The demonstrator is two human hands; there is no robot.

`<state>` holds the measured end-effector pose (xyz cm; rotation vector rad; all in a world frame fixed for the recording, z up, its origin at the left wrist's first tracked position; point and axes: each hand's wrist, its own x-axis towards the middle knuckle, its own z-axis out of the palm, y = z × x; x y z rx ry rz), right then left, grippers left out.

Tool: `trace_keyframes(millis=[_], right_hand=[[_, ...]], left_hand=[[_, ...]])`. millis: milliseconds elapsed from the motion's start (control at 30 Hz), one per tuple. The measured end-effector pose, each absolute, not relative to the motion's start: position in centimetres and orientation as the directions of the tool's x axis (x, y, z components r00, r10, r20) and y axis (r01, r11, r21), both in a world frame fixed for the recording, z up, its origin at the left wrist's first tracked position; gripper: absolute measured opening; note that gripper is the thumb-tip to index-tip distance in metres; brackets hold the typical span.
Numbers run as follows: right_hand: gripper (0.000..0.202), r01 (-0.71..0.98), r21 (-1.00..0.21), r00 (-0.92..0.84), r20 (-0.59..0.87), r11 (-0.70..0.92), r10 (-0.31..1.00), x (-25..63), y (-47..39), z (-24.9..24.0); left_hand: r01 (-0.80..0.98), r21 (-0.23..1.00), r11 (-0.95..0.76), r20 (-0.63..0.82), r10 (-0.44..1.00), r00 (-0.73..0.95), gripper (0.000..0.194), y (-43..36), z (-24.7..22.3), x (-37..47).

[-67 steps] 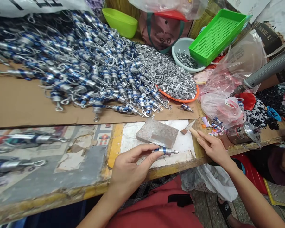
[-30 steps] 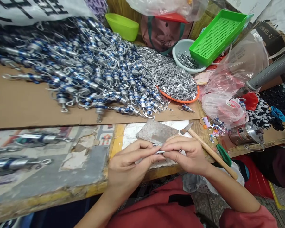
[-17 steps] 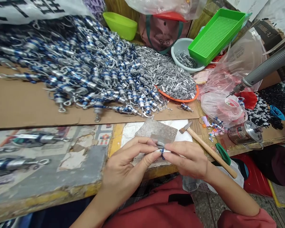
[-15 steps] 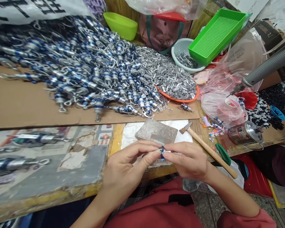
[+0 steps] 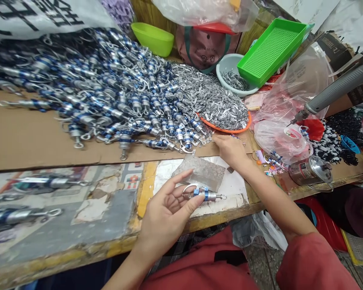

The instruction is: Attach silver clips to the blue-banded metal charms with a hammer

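Observation:
My left hand (image 5: 166, 209) pinches a small silver-and-blue metal cylinder fitting (image 5: 210, 195) between thumb and fingers, with its curved hook to the left and its ring end to the right. Behind the fitting lies a grey stone block (image 5: 199, 173) on a white sheet. My right hand (image 5: 230, 151) is stretched forward to the near edge of the pile of small flat metal plates (image 5: 220, 104). Its fingers are drawn together at the cardboard, and whatever they hold is too small to make out. A hammer head (image 5: 230, 170) shows beside my right forearm, which covers the handle.
A large heap of similar blue-and-silver fittings (image 5: 109, 92) covers the cardboard at left. A pale bowl of metal pins (image 5: 222, 66) and a green perforated tray (image 5: 272, 50) stand behind. A grey electric screwdriver (image 5: 329, 94) hangs at right, above plastic bags and a metal mug (image 5: 305, 171).
My hands have parted. The right hand let go of the fitting and moved forward to the plates' edge, while the left kept hold of it and turned it into view.

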<state>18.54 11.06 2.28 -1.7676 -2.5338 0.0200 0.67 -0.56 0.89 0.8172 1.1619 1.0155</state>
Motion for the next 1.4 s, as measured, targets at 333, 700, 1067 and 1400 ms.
trace_keyframes(millis=[333, 700, 1067, 1400], right_hand=[[0.014, 0.866, -0.269, -0.406, 0.113, 0.421, 0.907, 19.0, 8.8, 3.2], [0.016, 0.544, -0.449, -0.666, 0.283, 0.709, 0.690, 18.4, 2.8, 4.9], [0.012, 0.564, -0.589, -0.684, 0.058, 0.578, 0.727, 17.4, 4.9, 5.8], [0.015, 0.594, -0.542, -0.622, 0.159, 0.594, 0.767, 16.4, 4.3, 3.7]], left_hand=[[-0.290, 0.878, 0.381, -0.377, 0.923, 0.073, 0.075, -0.4, 0.9, 1.1], [-0.341, 0.859, 0.381, -0.369, 0.924, 0.102, 0.073, -0.3, 1.2, 1.2], [-0.341, 0.851, 0.399, -0.383, 0.916, 0.116, 0.074, -0.1, 1.3, 1.0], [-0.316, 0.859, 0.402, -0.359, 0.915, 0.187, 0.081, 0.1, 0.6, 0.6]])
